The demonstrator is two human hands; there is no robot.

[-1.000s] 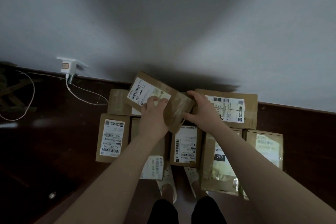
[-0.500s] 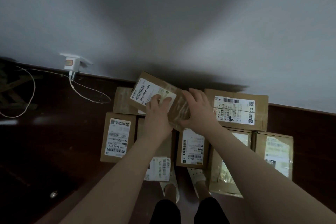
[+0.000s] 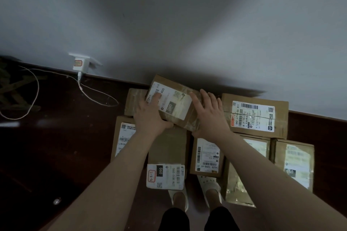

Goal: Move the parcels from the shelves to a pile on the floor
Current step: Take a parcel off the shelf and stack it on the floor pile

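Both hands are on one brown cardboard parcel with a white shipping label [image 3: 176, 107], which sits askew on top of the pile, at the wall end of it. My left hand [image 3: 150, 116] grips the near left corner, fingers spread over the label and thumb tucked against the near edge. My right hand [image 3: 210, 116] lies flat on the taped right end, fingers straight, holding nothing. The parcel looks almost settled. I judge this to be the setting-down step, with only the letting go left.

Under and around my hands lie at least seven other parcels. A wide brown box with an orange-striped label [image 3: 255, 116] sits just right of my right hand. A small labelled box [image 3: 206, 155] sits between my forearms. A long box with a "060" sticker [image 3: 167, 155] runs under my left wrist. So a good part of the job is done. The shelves are out of view, so I cannot tell how many parcels are left.

My pale shoes [image 3: 178, 195] stand at the near edge of the pile on the dark wooden floor [image 3: 56, 155]. Well to the left of my left hand, a white charger [image 3: 80, 63] hangs on the grey wall [image 3: 169, 24], and its thin cable [image 3: 97, 97] trails over the floor.
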